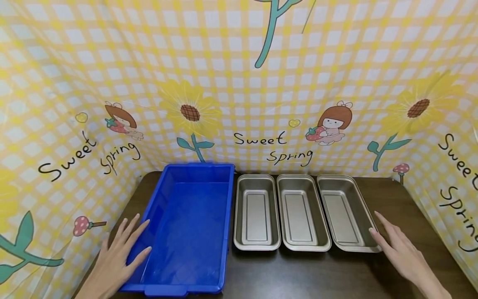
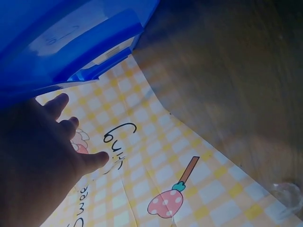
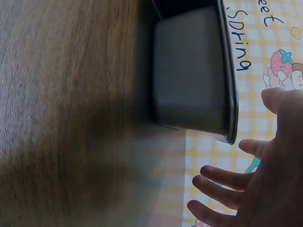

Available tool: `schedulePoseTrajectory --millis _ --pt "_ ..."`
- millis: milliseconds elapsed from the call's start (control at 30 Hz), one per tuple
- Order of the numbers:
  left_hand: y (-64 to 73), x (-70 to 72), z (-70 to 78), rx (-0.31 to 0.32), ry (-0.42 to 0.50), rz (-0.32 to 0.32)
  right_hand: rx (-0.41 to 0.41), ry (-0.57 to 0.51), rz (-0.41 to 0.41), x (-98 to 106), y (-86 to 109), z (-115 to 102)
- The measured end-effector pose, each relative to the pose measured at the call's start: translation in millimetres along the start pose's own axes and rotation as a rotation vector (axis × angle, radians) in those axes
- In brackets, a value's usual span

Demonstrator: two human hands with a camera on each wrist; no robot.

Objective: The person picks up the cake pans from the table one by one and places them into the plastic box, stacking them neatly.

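Observation:
A blue plastic tray (image 1: 190, 228) lies lengthwise on the left of the table. Along its left rim is my left hand (image 1: 117, 257), fingers spread, thumb and index overlapping the tray wall in the head view. Three metal loaf pans stand side by side to the right of the tray: a left one (image 1: 257, 218), a middle one (image 1: 298, 218) and a right one (image 1: 340, 218). My right hand (image 1: 405, 255) is at the right pan's outer edge, fingers extended, grasping nothing. The right wrist view shows that pan's side (image 3: 189, 71) with the fingertips near its rim.
The dark wooden table (image 1: 261, 274) extends in front of the pans and to their right. A yellow checked cloth (image 1: 239, 83) with flower prints hangs behind and on both sides. In the left wrist view, a small see-through object (image 2: 286, 196) shows at the lower right.

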State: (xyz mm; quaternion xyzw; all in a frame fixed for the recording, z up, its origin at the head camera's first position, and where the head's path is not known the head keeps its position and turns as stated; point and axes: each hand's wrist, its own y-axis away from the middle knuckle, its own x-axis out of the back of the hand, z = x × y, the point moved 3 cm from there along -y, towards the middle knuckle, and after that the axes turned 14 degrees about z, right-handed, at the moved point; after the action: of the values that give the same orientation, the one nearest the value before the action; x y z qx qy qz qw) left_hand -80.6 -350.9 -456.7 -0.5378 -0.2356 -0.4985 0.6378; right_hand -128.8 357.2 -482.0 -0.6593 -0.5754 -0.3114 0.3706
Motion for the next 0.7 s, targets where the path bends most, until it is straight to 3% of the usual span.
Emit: schedulePoseTrajectory --millis 433,700 --pt "-4.9 -7.0 0.9 0.02 0.026 -0.064 0.032 -0.129 0.052 -11 -2.6 4" --pt "-4.9 -9.3 4.0 0.013 0.069 -0.058 -0.027 -0.178 -0.003 -11 -0.8 7"
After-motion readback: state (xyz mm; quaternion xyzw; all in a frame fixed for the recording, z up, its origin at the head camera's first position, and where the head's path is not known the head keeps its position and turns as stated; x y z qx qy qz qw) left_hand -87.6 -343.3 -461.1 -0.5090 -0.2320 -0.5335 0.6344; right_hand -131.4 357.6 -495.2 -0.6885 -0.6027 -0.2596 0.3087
